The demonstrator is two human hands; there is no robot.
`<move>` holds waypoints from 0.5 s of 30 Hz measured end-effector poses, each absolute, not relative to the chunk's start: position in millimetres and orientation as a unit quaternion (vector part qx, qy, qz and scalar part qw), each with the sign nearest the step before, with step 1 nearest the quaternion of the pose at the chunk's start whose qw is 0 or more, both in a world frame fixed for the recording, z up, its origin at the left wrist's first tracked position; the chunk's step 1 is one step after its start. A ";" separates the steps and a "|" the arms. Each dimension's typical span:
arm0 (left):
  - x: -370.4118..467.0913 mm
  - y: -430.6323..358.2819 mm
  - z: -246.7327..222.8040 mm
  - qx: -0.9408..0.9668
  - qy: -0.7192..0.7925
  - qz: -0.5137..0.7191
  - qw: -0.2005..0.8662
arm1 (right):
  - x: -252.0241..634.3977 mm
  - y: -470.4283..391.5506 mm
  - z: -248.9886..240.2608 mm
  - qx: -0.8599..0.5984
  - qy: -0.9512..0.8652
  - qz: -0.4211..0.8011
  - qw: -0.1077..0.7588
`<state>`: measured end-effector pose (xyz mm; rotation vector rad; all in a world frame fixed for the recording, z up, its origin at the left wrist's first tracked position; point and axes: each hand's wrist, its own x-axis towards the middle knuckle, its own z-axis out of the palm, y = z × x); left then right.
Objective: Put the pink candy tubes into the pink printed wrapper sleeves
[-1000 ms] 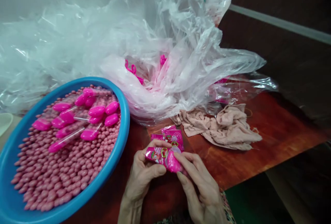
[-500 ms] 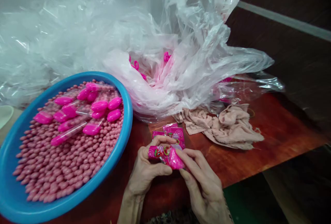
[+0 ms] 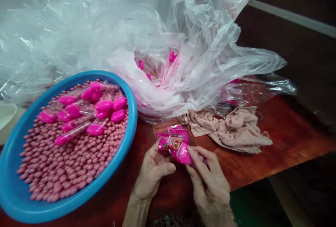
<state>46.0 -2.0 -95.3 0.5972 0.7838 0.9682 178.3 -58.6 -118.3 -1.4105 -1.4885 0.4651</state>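
Between my two hands is a small item with a bright pink cap and a printed pink wrapper (image 3: 174,148). My right hand (image 3: 210,181) pinches its capped end between thumb and fingers. At the wrapper's left end is my left hand (image 3: 153,171), its fingers behind the wrapper and its thumb apart below. Printed pink packets (image 3: 181,133) lie on the table just beyond. To the left stands a blue basin (image 3: 132,115) full of small pink balls (image 3: 63,171), with several pink-capped clear tubes (image 3: 103,106) on top.
Behind lies a large heap of clear plastic bags (image 3: 204,69) with pink pieces inside. A crumpled beige cloth (image 3: 238,129) rests on the reddish table (image 3: 283,143) to the right. A pale bowl (image 3: 6,115) shows at the left edge.
My left thumb has come away from the wrapped item, and its fingers have slipped behind the wrapper. The item is tilted more, capped end lower right. The view has shifted slightly.
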 end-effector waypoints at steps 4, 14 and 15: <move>54.2 -6.3 -89.9 0.166 0.430 0.498 0.734 | 177.8 -56.7 -115.6 -0.603 -0.603 0.199 0.483; 76.6 -24.4 -85.3 0.054 0.476 0.485 0.732 | 168.6 -57.7 -114.5 -0.630 -0.577 0.167 0.492; 78.5 -25.4 -85.0 0.071 0.469 0.487 0.733 | 168.9 -57.9 -114.6 -0.630 -0.578 0.168 0.491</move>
